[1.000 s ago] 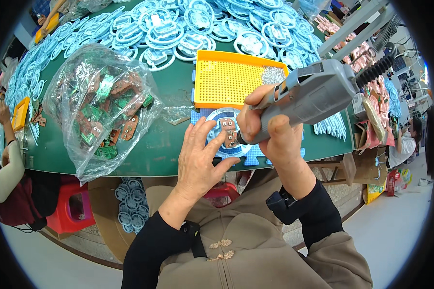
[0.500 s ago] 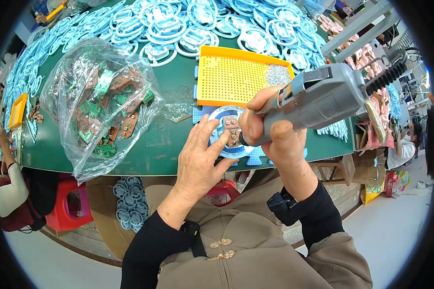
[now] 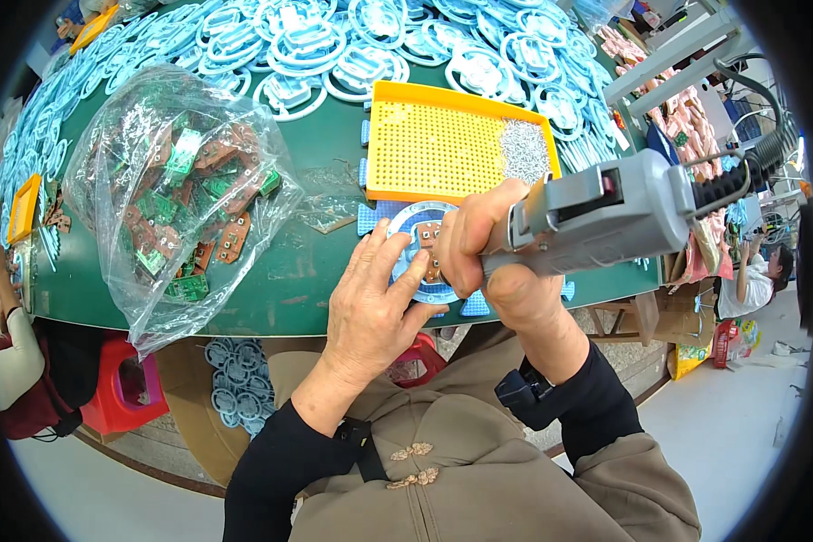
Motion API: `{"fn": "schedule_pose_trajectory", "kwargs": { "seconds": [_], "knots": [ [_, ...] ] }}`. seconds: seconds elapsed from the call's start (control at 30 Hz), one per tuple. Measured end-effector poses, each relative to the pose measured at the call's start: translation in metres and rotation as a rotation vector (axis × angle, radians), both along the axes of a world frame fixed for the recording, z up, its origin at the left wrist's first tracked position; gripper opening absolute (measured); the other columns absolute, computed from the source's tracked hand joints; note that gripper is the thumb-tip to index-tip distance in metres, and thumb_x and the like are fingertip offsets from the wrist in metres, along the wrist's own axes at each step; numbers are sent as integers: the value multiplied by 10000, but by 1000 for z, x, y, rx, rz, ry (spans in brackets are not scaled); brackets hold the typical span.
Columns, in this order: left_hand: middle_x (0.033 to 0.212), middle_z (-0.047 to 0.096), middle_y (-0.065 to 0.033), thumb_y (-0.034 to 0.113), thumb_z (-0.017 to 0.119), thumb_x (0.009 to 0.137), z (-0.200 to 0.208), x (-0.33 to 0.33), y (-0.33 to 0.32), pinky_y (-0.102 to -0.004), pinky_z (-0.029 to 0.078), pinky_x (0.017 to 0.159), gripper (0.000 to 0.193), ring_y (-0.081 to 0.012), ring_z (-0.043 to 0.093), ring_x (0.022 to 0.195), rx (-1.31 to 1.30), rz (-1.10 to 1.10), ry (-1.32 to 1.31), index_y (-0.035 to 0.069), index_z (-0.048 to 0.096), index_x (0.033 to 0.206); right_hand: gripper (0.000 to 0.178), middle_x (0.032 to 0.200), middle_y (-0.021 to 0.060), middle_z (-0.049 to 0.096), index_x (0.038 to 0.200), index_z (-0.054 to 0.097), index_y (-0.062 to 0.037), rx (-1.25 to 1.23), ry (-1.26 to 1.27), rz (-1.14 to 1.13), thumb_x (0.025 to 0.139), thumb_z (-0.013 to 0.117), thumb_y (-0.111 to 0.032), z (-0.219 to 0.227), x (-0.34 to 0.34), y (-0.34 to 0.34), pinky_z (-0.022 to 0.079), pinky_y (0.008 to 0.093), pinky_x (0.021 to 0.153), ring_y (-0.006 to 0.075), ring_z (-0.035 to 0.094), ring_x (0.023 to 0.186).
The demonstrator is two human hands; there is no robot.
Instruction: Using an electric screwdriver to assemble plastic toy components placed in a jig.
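Observation:
A light-blue plastic ring (image 3: 413,215) lies on a blue foam mat at the table's near edge, with a brown circuit board (image 3: 429,237) inside it. My left hand (image 3: 370,294) holds the ring at its left side, fingertips over the rim and the index finger at the board. In my right hand (image 3: 501,248) is a grey electric screwdriver (image 3: 596,221), its body slanting up to the right and a black coiled cord at its back end. My fingers wrap its front end over the right part of the ring. The driver's tip is hidden behind them.
Behind the ring stands a yellow perforated tray (image 3: 434,149) with small silvery screws (image 3: 524,149) at its right end. A clear plastic bag (image 3: 185,199) of circuit boards lies at left. Many blue rings (image 3: 307,45) cover the far table. Other people sit at both sides.
The screwdriver and my right hand have tipped lower, and its back end has swung slightly right and down. My left hand has stayed at the ring.

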State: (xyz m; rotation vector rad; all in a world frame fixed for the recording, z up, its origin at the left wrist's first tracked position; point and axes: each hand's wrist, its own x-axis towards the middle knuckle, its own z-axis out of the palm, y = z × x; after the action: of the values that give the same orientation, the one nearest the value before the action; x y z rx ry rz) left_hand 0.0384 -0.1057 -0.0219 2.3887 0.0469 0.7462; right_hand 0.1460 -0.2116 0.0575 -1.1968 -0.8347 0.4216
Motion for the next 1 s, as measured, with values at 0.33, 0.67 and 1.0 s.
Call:
{"fn": "schedule_pose_trajectory", "kwargs": {
  "seconds": [0.33, 0.67, 1.0],
  "knots": [
    [1177, 562, -177, 247, 840, 593, 7, -1, 4, -505, 452, 977, 571, -434, 526, 1173, 42, -14, -8, 34, 651, 1088, 515, 600, 35, 491, 984, 522, -49, 12, 86, 82, 814, 746, -480, 4, 11, 3, 354, 282, 457, 151, 464, 513],
    [1167, 579, -163, 308, 852, 597, 15, -6, 23, -516, 480, 951, 605, -437, 542, 1175, 19, -108, 71, 63, 647, 1110, 387, 655, 47, 541, 1048, 546, -9, 160, -37, -203, 927, 648, -362, 20, 135, 89, 413, 284, 509, 156, 518, 554],
    [1172, 564, -168, 316, 859, 594, 11, 0, 26, -531, 481, 950, 639, -438, 531, 1189, 25, -113, 84, 49, 627, 1126, 438, 626, 36, 576, 976, 576, -30, 146, -18, -243, 846, 743, -414, -2, 158, 115, 461, 282, 519, 144, 560, 534]
  ]
}}
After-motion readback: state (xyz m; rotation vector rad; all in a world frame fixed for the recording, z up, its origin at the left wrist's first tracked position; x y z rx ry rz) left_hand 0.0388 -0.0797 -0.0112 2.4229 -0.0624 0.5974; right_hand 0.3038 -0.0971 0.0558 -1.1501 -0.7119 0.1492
